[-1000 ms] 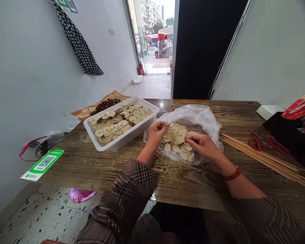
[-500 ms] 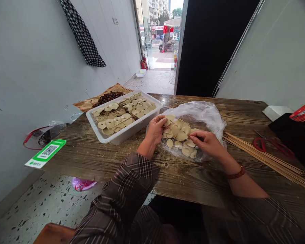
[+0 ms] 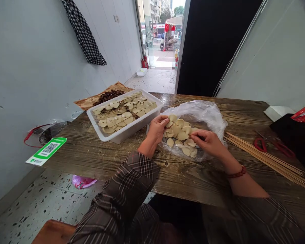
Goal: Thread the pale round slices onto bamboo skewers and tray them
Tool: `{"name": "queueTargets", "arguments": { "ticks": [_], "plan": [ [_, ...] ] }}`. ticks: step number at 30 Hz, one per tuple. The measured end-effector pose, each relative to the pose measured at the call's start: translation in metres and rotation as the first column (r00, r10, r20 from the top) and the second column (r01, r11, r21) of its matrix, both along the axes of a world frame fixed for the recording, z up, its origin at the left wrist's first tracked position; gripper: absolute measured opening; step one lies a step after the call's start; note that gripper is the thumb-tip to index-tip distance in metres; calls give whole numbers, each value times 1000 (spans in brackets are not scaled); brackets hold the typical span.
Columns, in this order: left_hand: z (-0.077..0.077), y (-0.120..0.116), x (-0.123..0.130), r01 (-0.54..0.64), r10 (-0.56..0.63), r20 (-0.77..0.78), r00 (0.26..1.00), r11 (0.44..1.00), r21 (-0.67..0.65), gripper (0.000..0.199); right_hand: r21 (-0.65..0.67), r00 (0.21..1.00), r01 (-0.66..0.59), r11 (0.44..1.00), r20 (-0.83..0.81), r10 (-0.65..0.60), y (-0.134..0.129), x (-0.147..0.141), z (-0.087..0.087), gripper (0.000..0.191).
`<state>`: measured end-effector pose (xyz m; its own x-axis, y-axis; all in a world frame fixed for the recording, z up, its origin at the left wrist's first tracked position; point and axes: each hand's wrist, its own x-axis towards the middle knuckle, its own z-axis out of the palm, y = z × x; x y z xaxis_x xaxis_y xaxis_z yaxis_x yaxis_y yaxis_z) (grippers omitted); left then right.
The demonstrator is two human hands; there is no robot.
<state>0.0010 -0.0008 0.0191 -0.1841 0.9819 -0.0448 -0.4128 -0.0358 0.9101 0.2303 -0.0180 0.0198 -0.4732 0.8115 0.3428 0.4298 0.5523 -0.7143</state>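
Observation:
Between thumb and fingers, my left hand pinches a pale round slice. My right hand is closed at the right of the slices, its fingertips pressed together; what they hold is too small to make out. Under both hands, several loose pale slices lie on a clear plastic bag spread on the wooden table. To the left stands a white tub with skewered slices in it. Thin wooden sticks lie right of my right hand.
Behind the tub, dark pieces lie on patterned paper. Red-handled scissors and a black bag are at the right. A green and white code card sits at the table's left edge.
The view has shifted slightly. Both hands stay almost in place, and the slice in my left hand is turned a little differently.

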Motion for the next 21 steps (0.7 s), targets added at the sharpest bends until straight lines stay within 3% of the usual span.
{"name": "queueTargets", "arguments": {
  "ticks": [15, 21],
  "plan": [
    [2, 0, 4, -110, 158, -252, 955, 975, 195, 13, -23, 1000, 25, 999, 3, -25, 0, -2, 0, 24],
    [-2, 2, 4, -110, 172, -313, 934, 973, 205, 13, -24, 1000, 29, 999, 0, -29, -2, -4, 2, 25]
  ]
}}
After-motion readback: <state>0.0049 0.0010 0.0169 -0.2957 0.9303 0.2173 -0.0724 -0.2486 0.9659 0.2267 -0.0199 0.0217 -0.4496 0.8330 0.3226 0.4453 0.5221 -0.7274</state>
